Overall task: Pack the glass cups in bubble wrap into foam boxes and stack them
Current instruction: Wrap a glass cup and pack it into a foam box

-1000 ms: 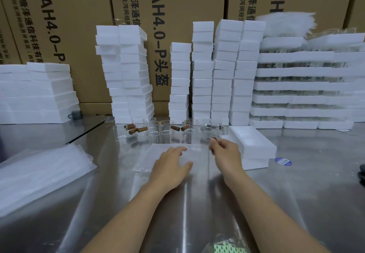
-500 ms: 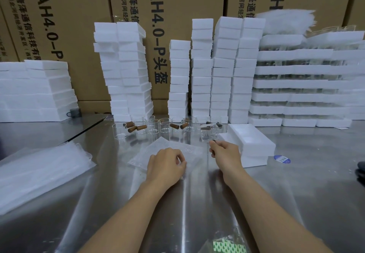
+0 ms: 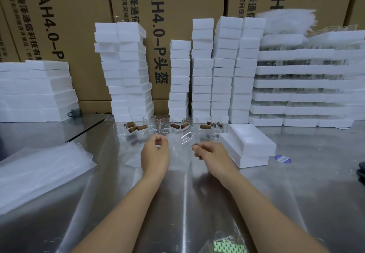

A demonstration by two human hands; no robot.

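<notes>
Back wall: big brown cardboard boxes [image 3: 79, 25] with black letters are stacked up behind everything.
Table: a shiny grey metal table top [image 3: 296, 203] is spread under all the things.
Far left: a low pile of white foam slabs [image 3: 35, 90] is set at the back, and a floppy heap of clear plastic bags [image 3: 39, 173] is laid nearer the front.
Left of middle: a tall leaning stack of white foam boxes [image 3: 124, 71] is seen, with a row of small clear glass cups [image 3: 165, 126] and short brown corks [image 3: 132, 128] in front of it.
Left hand: the left hand [image 3: 155, 157] is curled, and a clear bubble wrap sheet [image 3: 173, 154] is pinched in its fingers, with that end up off the table.
Cup: one tilted clear glass cup [image 3: 185, 137] is held up between the two hands, right against the wrap.
Right hand: the right hand [image 3: 212, 154] is curled round the low end of the tilted clear glass cup; a small dark thing at its fingertips cannot be made out.
Right of middle: straight stacks of white foam blocks [image 3: 217, 71] are lined up at the back, and an open white foam box [image 3: 248, 144] with two hollows is set just beside the right hand.
Far right: wide white foam trays [image 3: 306, 83] are piled in layers with glass seen between them, and a small round blue sticker [image 3: 282, 159] is stuck near the open box.
</notes>
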